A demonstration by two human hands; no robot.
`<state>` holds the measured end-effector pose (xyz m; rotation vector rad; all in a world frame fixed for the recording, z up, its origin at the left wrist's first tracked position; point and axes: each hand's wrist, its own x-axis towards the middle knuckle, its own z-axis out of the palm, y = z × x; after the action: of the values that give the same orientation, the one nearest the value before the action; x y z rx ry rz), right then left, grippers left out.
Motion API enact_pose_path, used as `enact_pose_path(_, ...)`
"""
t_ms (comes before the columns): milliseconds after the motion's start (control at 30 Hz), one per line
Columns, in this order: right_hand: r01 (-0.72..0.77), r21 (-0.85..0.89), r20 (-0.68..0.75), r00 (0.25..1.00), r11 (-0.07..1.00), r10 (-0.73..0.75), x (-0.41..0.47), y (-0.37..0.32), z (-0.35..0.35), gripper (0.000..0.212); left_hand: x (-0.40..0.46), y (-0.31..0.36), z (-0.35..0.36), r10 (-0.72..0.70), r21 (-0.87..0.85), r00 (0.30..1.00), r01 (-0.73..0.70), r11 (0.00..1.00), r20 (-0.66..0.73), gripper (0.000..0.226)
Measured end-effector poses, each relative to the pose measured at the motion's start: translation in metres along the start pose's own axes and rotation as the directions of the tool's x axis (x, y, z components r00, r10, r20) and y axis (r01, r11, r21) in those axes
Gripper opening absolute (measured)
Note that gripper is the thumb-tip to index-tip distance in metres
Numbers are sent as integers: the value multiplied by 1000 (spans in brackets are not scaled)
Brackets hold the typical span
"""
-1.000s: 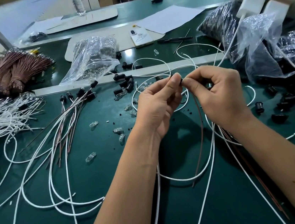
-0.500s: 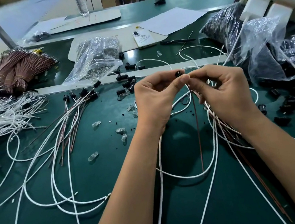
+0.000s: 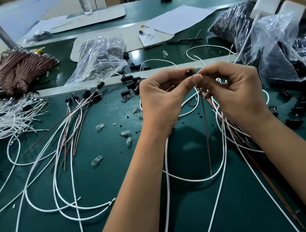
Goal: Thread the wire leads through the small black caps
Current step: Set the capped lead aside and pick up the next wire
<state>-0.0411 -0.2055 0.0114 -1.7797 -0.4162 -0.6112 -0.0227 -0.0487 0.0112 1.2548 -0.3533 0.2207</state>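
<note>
Since half a second ago the black cap (image 3: 189, 72) has tipped up, its open mouth now showing above the left hand's (image 3: 163, 103) thumb and forefinger, which pinch it. The right hand (image 3: 237, 94) meets it at 3 o'clock, fingertips pinching a brown lead (image 3: 206, 128) that hangs straight down toward 6 o'clock over a white wire loop (image 3: 194, 179). On the green table (image 3: 123, 225), four clear bulbs (image 3: 97, 160) lie at 9 o'clock of the wrists. Farther, at 10 o'clock, finished capped leads (image 3: 81, 105) fan out. At 12 o'clock sit one phone (image 3: 149, 38), one clear bag (image 3: 100, 58) and one water bottle (image 3: 84, 1).
</note>
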Motion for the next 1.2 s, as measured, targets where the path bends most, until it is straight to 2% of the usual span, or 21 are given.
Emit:
enact_pose_path(167, -12, 2, -21, 1000, 1000, 12, -1, -2, 0, 3, 0, 1, 1, -4, -9, 1000, 3, 1000, -14, 18)
enact_pose_path(467, -27, 24, -26, 999, 999, 28, -2, -3, 1, 9, -1, 2, 1, 16, -10, 1000, -16, 1000, 1, 20)
enact_pose_path(933, -79, 91, 48, 996, 993, 75, -1, 4, 0, 6, -1, 5, 1, 88, 17, 996, -87, 996, -18, 21)
enact_pose_path(1100, -88, 56, 99, 992, 995, 82, -1, 3, -1, 1, -1, 3, 0, 64, 24, 997, -63, 998, -51, 17)
enact_pose_path(1200, -102, 44, 106, 990, 994, 97, -1, 3, 1, 7, 0, 1, 0, 36, 39, 997, -34, 999, -66, 15)
